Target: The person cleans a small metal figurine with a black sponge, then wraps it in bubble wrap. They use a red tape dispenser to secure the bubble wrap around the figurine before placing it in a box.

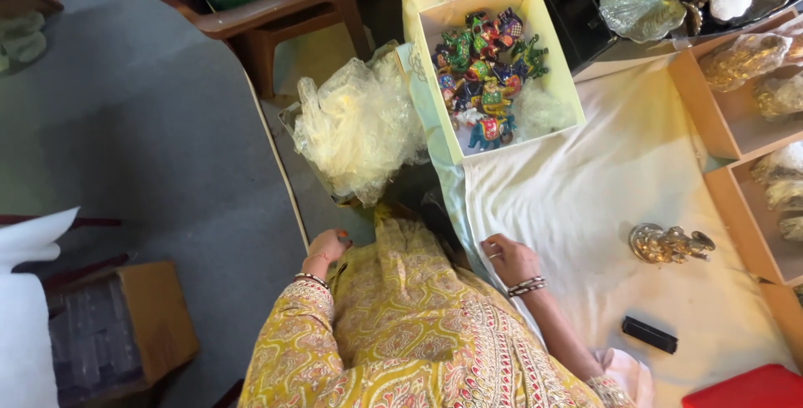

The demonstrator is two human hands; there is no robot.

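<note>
Currently the right hand (510, 259), grip loosely curled and empty, pinches the white cloth (602, 199) on the tabletop. Left hand (326, 246) is fisted; contents cannot be told. Silver figurine (669, 243) lies right of the grip; reaching it likely requires opening the grip.

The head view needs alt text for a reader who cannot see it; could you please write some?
Seen from above, a person in a yellow patterned garment rests the right hand on a white cloth and the left hand beside it. Ahead sits a box of colourful figurines.
</note>
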